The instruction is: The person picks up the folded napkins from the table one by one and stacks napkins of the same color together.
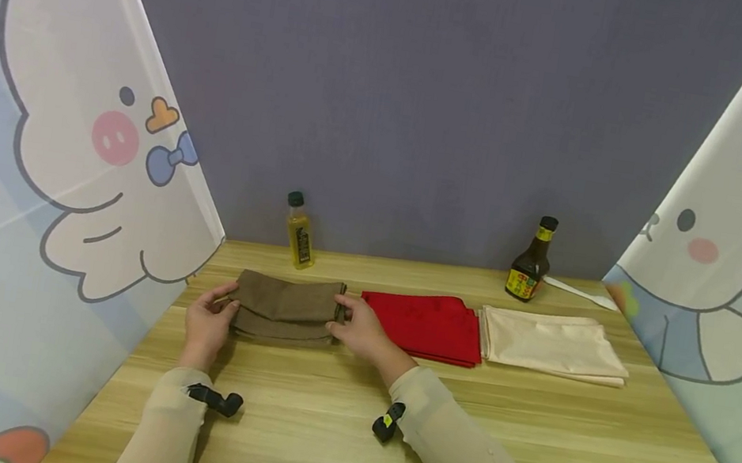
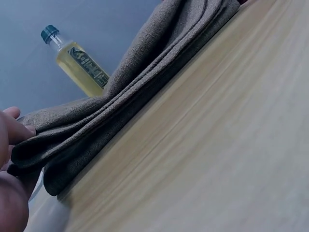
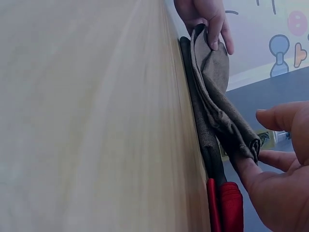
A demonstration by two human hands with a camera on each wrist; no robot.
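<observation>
A folded brown cloth (image 1: 288, 301) lies on the wooden table between the two hands. At its left edge the left hand (image 1: 206, 323) pinches the upper layers between thumb and fingers. The right hand (image 1: 365, 332) holds the opposite edge, with a digit tucked under the fold in the right wrist view. Those layers (image 3: 219, 104) are lifted off a lower layer that lies along the table. In the left wrist view the cloth (image 2: 140, 72) sags in the middle between the hands. Right beside the right hand is a folded red cloth (image 1: 425, 326).
A folded cream cloth (image 1: 551, 345) lies right of the red one. Behind the brown cloth stands a bottle of yellow oil (image 1: 301, 239) with a green cap. A dark sauce bottle (image 1: 529, 267) and a white utensil (image 1: 581, 293) are at the back right. Printed panels (image 1: 127, 227) flank the table.
</observation>
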